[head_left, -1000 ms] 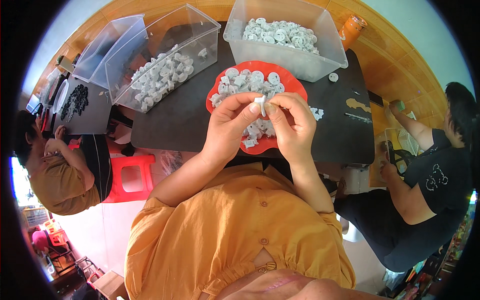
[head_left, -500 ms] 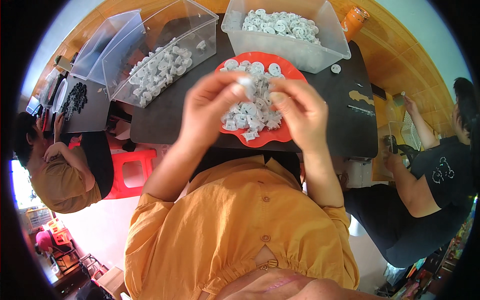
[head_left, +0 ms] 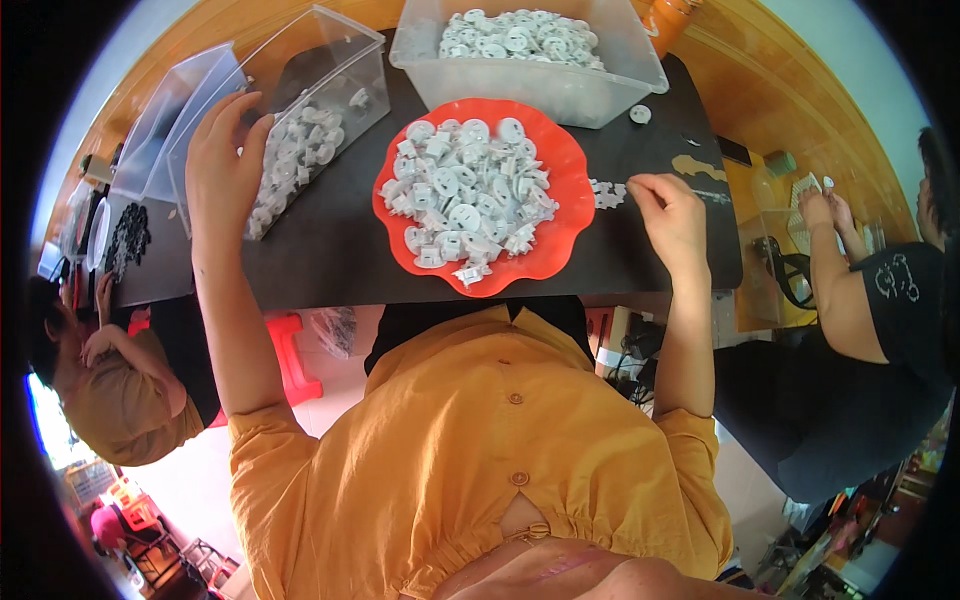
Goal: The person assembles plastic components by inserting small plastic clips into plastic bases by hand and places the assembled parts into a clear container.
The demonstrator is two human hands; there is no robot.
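Observation:
A red scalloped plate [head_left: 568, 215] in front of me holds a heap of small white plastic parts [head_left: 465, 190] with round heads. My left hand [head_left: 222, 150] is raised over the near-left part of a clear plastic bin [head_left: 360, 125], with thumb and fingers apart and nothing visible in them. White parts [head_left: 305, 145] lie heaped inside that bin. To the right of the plate, my right hand [head_left: 672, 215] has its thumb and forefinger pinched together; whatever is between them is hidden. Small white pieces [head_left: 607, 193] lie on the table beside its fingertips.
A large translucent bin [head_left: 530, 90] of white parts stands behind the plate. One loose white part [head_left: 640, 114] lies on the dark table [head_left: 330, 270]. An orange canister [head_left: 668, 25] is at the back. People sit at left and right; black parts [head_left: 130, 240] lie far left.
My hands have moved apart from above the plate, the left to the bin and the right to the table's right side. The white part at my left fingers is no longer there. The view shifted.

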